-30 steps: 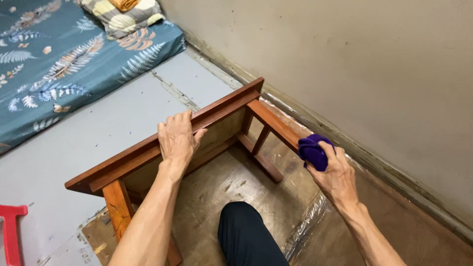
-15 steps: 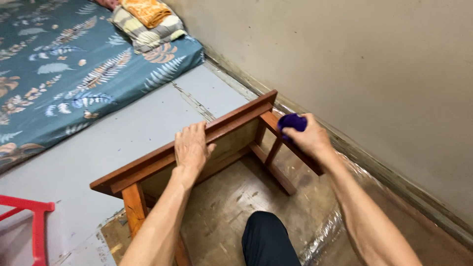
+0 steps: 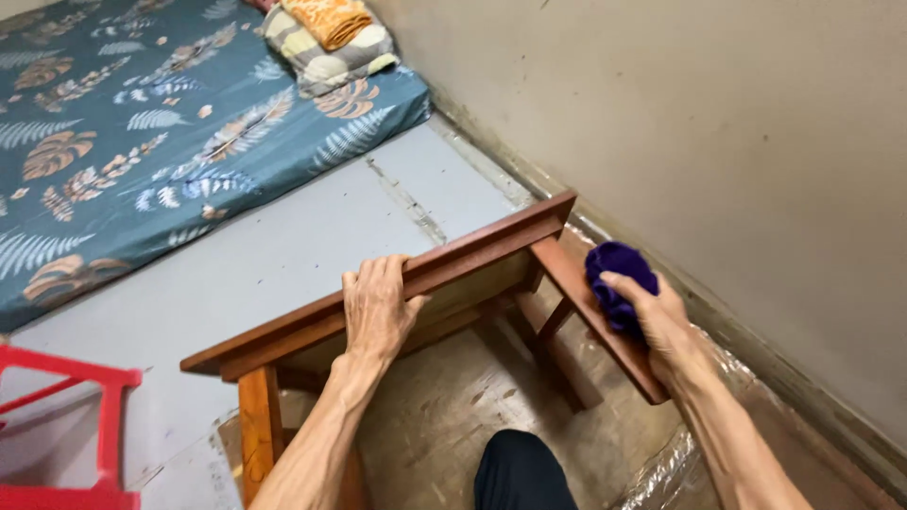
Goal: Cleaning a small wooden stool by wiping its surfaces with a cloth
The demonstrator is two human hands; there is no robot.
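Grey floor meets a stained wall; a small wooden table [image 3: 416,293] lies tipped on its side near that corner. Left hand [image 3: 378,307] is clamped over the tabletop's upper edge. Right hand [image 3: 652,321] presses a purple cloth [image 3: 614,279] against one leg. Risk: hard rubbing could slide the table on the plastic sheet [image 3: 680,453] beneath.

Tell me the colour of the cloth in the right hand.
Dark purple cloth, pressed by the right hand against the wooden leg; head view.
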